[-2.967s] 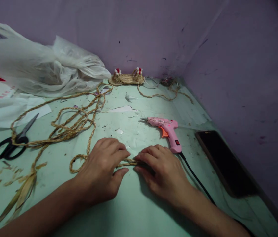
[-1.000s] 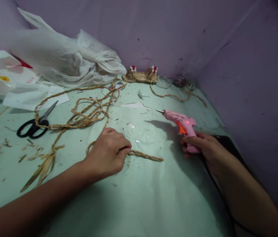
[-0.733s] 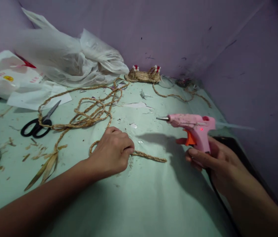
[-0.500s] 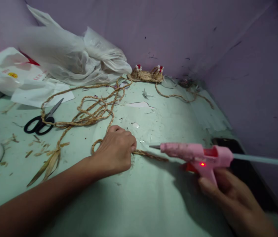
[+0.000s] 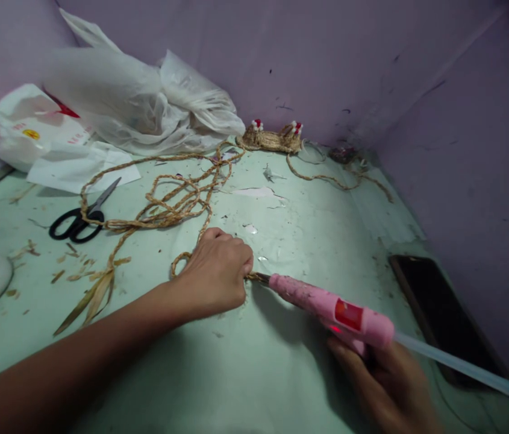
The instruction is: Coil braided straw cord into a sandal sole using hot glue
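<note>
My left hand (image 5: 218, 268) is closed on a braided straw rope (image 5: 182, 260) near one end, low over the green tabletop. A small loop of the rope shows left of the hand, and a short piece pokes out at its right. My right hand (image 5: 383, 380) grips a pink glue gun (image 5: 326, 301), its red light on and a clear glue stick (image 5: 462, 364) sticking out the back. The gun's metal nozzle is at the rope's end, close beside my left fingers. From here I cannot tell whether any glue is coming out.
Black-handled scissors (image 5: 85, 220) lie partly under the tangled rope. A dark phone (image 5: 439, 316) rests at the right. Along the back wall are white plastic bags (image 5: 146, 108) and a woven straw piece with beads (image 5: 272, 140). Straw scraps (image 5: 96, 295) lie at the left.
My right hand has brought the glue gun left and tilted it, so the nozzle now meets the rope end. The phone is more exposed. My left hand keeps its hold.
</note>
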A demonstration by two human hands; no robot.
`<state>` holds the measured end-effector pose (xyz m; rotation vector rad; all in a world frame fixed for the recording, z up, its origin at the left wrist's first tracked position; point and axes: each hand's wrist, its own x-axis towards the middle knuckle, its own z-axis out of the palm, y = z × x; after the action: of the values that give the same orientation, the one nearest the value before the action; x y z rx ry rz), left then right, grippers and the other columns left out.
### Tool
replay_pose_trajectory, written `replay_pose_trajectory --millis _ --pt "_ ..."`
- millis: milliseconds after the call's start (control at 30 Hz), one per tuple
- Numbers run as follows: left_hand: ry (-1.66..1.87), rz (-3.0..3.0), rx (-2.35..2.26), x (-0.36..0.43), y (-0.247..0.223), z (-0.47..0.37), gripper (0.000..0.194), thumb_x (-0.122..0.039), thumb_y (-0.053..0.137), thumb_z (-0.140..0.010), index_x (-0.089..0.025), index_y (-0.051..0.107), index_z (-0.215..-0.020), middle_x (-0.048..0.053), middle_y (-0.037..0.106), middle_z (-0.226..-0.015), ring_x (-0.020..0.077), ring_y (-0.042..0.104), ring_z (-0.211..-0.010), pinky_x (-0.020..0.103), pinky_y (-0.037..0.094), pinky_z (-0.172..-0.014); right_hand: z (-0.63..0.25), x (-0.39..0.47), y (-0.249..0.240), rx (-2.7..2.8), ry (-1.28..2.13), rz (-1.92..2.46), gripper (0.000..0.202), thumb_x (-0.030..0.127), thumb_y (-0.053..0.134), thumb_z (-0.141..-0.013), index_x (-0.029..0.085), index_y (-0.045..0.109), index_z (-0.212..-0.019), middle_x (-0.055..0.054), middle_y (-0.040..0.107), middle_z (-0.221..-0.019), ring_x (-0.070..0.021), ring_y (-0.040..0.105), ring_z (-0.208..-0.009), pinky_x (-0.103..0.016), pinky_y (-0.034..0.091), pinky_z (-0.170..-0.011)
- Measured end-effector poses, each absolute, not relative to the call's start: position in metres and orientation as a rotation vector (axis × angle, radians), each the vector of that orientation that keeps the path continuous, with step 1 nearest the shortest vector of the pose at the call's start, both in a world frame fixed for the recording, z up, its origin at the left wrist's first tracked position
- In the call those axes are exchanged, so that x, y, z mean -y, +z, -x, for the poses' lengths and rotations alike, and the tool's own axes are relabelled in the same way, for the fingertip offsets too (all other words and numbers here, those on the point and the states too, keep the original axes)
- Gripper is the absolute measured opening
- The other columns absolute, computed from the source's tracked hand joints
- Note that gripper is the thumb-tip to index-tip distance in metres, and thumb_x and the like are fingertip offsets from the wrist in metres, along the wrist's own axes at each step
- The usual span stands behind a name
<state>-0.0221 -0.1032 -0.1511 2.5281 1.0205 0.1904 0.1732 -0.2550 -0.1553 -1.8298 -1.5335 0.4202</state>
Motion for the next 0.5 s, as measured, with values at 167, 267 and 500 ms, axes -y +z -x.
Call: replay_pose_trajectory --millis 167,267,500 --pt "0.206 -2.518 -1.02 0.1033 -0.1515 0.0219 0.011 -0.006 0.047 -0.064 -0.016 0.05 -0.061 0.001 0.056 -0.062 0.0152 0.047 -0.065 0.036 0.032 -0.078 -0.1742 0.2514 -0.1542 1.62 0.463 1.797 0.017 0.035 0.057 -0.079 0.025 0.066 -0.07 0.0 0.05 -0.044 -0.0146 0.048 -0.037 -0.023 0.04 -0.034" --pt "0.206 -2.514 -1.023 0.1037 -0.1509 0.0218 0.011 -0.007 0.047 -0.066 -0.016 0.05 -0.061 0.001 0.056 -0.063 0.0152 0.047 -0.064 0.036 0.032 -0.078 -0.1754 0.249 -0.1541 1.662 0.476 1.763 0.017 0.035 0.057 -0.079 0.025 0.068 -0.073 0.0 0.05 -0.043 -0.0153 0.05 -0.038 -0.023 0.04 -0.034" --pt "0.203 -2.518 -1.028 0.1033 -0.1512 0.0215 0.011 -0.008 0.046 -0.068 -0.016 0.05 -0.062 0.002 0.057 -0.065 0.0153 0.046 -0.065 0.036 0.031 -0.079 -0.1751 0.2478 -0.1548 1.667 0.49 1.74 0.016 0.033 0.055 -0.08 0.025 0.068 -0.076 0.0 0.053 -0.045 -0.0154 0.051 -0.039 -0.023 0.045 -0.037"
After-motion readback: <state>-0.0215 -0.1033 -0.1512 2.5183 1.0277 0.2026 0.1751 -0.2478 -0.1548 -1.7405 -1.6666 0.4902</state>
